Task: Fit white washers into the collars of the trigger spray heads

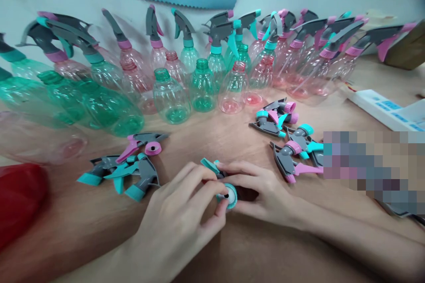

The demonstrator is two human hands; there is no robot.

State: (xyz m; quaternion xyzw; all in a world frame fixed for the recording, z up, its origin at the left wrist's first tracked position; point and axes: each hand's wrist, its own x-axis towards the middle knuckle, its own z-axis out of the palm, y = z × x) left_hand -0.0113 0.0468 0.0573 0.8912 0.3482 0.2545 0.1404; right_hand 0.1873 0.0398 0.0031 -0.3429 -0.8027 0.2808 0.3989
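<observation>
Low at the middle of the table, both hands are on one spray trigger head (231, 195) with a turquoise collar and trigger. The collar's open underside, white with a dark hole, faces me. My right hand (265, 192) wraps round the grey body from the right. Fingertips of my left hand (186, 203) pinch at the collar's rim and opening; anything small between them is hidden. Loose trigger heads (142, 172) in grey, turquoise and pink lie left of my hands, and another pile of trigger heads (292, 147) lies to the right.
Behind my hands stand several open bottles (172, 99), green and pink. Bottles fitted with trigger heads (217, 59) line the wall. Some green bottles (113, 108) lean at left, near a red bag or cloth (21, 203). A white box (381, 108) sits at right, above a pixelated patch.
</observation>
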